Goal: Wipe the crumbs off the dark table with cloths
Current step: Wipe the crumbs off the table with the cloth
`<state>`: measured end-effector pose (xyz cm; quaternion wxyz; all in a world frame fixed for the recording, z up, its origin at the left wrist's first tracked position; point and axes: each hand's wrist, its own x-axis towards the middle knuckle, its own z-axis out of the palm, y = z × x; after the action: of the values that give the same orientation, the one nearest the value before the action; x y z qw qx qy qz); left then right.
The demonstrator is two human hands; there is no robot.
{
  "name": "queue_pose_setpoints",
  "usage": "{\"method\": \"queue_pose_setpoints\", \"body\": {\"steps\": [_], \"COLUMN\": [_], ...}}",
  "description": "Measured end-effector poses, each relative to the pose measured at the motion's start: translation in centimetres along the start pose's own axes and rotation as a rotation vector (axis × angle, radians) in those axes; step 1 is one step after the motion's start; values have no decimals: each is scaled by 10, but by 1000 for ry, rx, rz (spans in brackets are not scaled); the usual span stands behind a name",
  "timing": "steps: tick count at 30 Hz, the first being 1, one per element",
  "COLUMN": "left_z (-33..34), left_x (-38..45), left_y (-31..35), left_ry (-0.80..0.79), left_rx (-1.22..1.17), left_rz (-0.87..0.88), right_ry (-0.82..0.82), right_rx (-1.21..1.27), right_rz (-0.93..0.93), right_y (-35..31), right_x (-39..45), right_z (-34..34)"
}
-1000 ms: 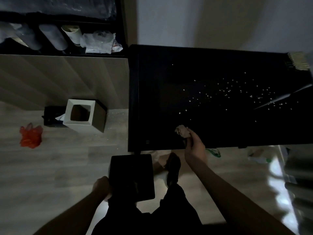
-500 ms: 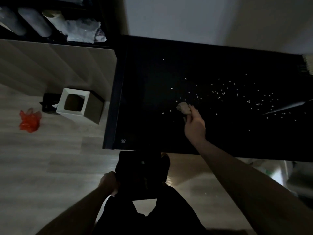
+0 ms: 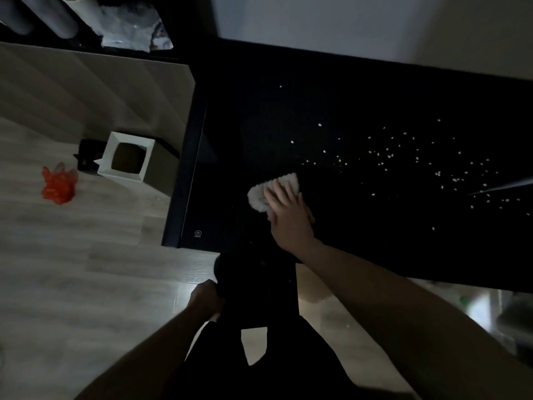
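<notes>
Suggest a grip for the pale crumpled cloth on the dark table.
Probably press from above: the pale crumpled cloth lies flat on the dark table, so the right hand flattens its fingers over the middle. To lift it, pinch the bunched left edge, which sticks out uncovered.

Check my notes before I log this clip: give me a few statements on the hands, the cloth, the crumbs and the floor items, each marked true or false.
1. The right hand presses flat on the pale cloth on the dark table. True.
2. Most crumbs lie left of the cloth. False: they lie to its right.
3. The left hand wipes the table with a second cloth. False: it grips a dark flat object below the table edge.
4. A white square bin stands on the floor left of the table. True.
5. The red bag lies inside the bin. False: it lies on the floor beside it.
</notes>
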<state>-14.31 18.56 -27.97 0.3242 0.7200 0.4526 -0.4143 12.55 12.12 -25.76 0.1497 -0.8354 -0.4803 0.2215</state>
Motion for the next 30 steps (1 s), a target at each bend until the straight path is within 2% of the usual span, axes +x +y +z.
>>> {"method": "queue_pose_setpoints", "body": {"steps": [3, 5, 7, 11, 13, 15, 19, 22, 24, 28, 30], "left_z": [-5, -9, -11, -16, -19, -22, -22, -21, -20, -16, -14], "left_x": [0, -2, -4, -4, -2, -4, -3, 0, 1, 5, 6], "left_y": [8, 11, 15, 15, 14, 16, 15, 13, 12, 10, 9], "left_ry": [13, 3, -22, 2, -8, -21, -20, -20, -12, 10, 17], "left_rx": [-14, -2, 25, -27, -45, -39, -51, -12, 8, 4, -3], "left_rz": [-3, -11, -13, -45, -59, -62, -59, -49, -36, -23, -24], "right_ry": [-74, -130, -117, -4, 9, 104, 318, 401, 371, 143, 87], "right_rx": [-38, 78, 222, 457, 566, 636, 534, 480, 363, -25, -90], "right_rz": [-152, -204, -211, -77, 9, 85, 161, 244, 302, 307, 363], "right_y": [-2, -5, -13, -35, -34, -24, 17, 55, 78, 108, 105], "right_x": [-38, -70, -99, -122, -113, -94, -31, 20, 50, 82, 80], "right_z": [22, 36, 42, 16, -7, -33, -79, -102, -109, -99, -86]}}
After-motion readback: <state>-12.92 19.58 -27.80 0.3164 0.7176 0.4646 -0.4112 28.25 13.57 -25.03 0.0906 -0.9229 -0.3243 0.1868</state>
